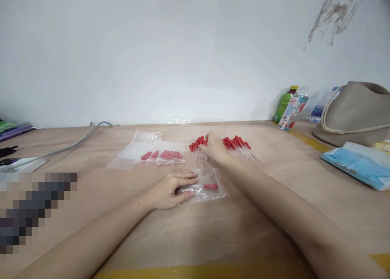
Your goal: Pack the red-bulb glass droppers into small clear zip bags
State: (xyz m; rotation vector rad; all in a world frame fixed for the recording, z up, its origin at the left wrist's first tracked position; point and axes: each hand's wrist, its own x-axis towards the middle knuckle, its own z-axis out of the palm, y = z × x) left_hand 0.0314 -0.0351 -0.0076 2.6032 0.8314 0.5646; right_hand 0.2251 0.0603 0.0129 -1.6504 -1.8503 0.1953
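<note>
A small clear zip bag lies on the wooden table with one red-capped glass dropper inside. My left hand pinches the bag's open left edge between thumb and fingers. My right hand reaches past it into a loose pile of red-capped droppers, fingers curled on some at the pile's left side. Whether they are lifted is not visible.
Filled bags of droppers and empty clear bags lie to the left. A grey cable runs at far left. Two drink bottles, a beige hat and a blue tissue pack stand at right.
</note>
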